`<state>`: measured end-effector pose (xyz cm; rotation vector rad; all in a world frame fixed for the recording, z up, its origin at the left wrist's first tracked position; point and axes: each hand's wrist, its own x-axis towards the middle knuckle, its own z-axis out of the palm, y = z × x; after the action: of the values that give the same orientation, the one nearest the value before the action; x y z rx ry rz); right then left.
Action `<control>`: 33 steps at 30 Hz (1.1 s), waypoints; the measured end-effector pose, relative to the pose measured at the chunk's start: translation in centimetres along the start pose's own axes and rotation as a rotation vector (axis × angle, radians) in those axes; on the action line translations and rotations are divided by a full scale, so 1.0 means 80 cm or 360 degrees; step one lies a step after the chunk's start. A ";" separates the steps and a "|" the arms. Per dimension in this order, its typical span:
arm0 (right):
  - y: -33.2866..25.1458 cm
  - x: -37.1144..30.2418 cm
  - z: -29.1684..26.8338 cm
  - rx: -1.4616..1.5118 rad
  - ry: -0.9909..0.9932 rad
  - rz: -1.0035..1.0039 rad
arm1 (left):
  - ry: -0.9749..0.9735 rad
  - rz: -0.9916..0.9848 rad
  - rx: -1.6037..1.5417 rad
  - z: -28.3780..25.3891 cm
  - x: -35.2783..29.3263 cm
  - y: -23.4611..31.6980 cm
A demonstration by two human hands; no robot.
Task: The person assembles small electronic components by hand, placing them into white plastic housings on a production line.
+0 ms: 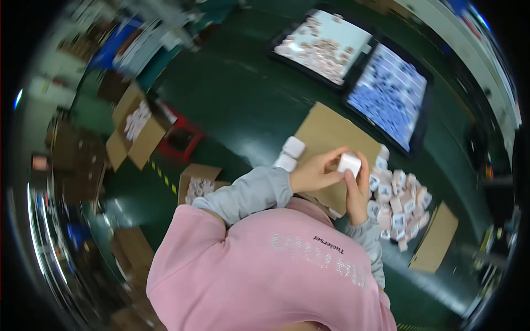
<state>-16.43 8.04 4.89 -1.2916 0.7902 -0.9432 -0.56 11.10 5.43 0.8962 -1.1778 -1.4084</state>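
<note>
My left hand (317, 172) reaches in from the left, its thumb and fingers bent against one side of a small white rounded block (349, 163). From below, my right hand (358, 194) grips the same block between thumb and fingers. The block is held above a brown cardboard sheet (323, 129). Left of my hands, two white rounded blocks (293, 147) sit at the sheet's edge. Beside my right hand lies a heap of pale pinkish-white blocks (398, 207), several with a bluish square on one face.
Beyond the sheet are two black-rimmed trays, one with pinkish pieces (320, 52), one with bluish pieces (389, 91). Open cartons (138, 124) with pale pieces and a red stool (182, 138) stand at left. A cardboard flap (435, 240) borders the heap at right.
</note>
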 end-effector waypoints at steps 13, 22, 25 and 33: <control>0.026 0.022 0.060 -0.0579 -0.0660 -0.0609 | 0.0305 -0.0356 -0.0233 -0.056 -0.059 0.028; 0.005 0.053 0.107 -0.1205 -0.0683 -0.0861 | 0.0037 -0.0381 0.0488 -0.118 -0.058 0.088; 0.006 0.051 0.113 -0.1170 -0.0589 -0.0821 | -0.0096 0.0021 0.0587 -0.135 -0.026 0.017; 0.009 0.010 0.087 0.0183 0.0386 -0.0263 | -0.0275 -0.0655 -0.0255 -0.121 0.012 0.028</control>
<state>-9.78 10.30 5.12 -1.1684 0.8107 -1.2775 9.06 8.40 5.41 0.9525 -1.0227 -1.9167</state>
